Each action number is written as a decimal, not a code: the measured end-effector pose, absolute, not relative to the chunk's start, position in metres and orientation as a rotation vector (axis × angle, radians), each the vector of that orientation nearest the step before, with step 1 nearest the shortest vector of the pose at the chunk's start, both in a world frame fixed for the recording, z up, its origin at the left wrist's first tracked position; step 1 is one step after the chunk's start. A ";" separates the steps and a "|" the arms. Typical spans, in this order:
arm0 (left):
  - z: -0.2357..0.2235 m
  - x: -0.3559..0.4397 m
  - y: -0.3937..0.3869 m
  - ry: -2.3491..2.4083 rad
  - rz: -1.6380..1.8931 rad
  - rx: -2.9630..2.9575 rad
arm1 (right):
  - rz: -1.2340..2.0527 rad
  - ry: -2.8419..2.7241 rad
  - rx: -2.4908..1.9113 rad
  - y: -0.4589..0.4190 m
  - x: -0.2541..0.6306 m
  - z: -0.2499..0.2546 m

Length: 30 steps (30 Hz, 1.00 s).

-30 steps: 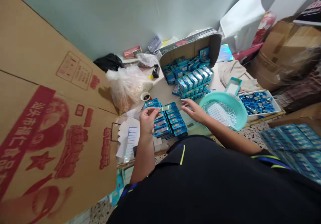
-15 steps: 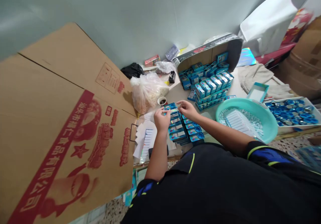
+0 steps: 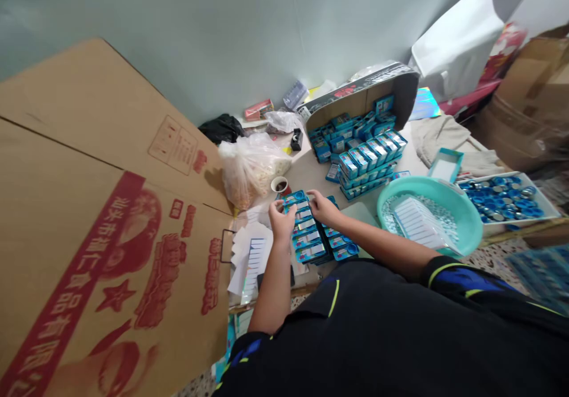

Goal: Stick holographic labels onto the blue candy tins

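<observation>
My left hand (image 3: 282, 221) is at the left edge of a stack of flat blue packs (image 3: 306, 226), thumb and forefinger apart and the thumb by the upper packs. Against the stack's right edge near its far end is my right hand (image 3: 325, 210), with curved fingers spaced apart. Silvery strips show across the packs, and the top one carries a blue round piece. A second row of blue packs with round blue pieces (image 3: 345, 250) lies just to the right, partly under my right forearm.
A large cardboard carton (image 3: 178, 148) stands at left. Behind are a plastic bag (image 3: 253, 169), a cup (image 3: 280, 185) and stacked blue boxes (image 3: 372, 154) before an open carton. A turquoise basin (image 3: 471, 225) and a tray of blue and silver rounds (image 3: 549, 208) sit right.
My hands have moved slightly apart to the two sides of the stack; the left fingers have spread from a pinch. The whole view has shifted a little.
</observation>
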<state>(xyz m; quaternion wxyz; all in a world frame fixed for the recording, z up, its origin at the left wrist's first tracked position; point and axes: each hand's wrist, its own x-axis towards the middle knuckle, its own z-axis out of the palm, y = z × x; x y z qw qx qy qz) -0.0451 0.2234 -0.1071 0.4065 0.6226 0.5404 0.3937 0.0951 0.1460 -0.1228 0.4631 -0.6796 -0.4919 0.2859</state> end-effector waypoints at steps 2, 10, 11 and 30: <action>-0.109 -0.046 0.225 1.340 0.998 1.531 | 0.613 -1.291 -1.794 0.140 0.106 -0.112; -0.108 -0.071 0.213 1.311 0.982 1.511 | 0.482 -1.197 -2.311 0.037 0.187 -0.132; -0.104 -0.074 0.210 1.299 0.973 1.535 | 0.476 -1.160 -2.358 0.021 0.194 -0.137; -0.034 0.006 0.213 0.544 0.514 2.584 | 0.519 -0.490 -2.631 -0.130 0.257 -0.179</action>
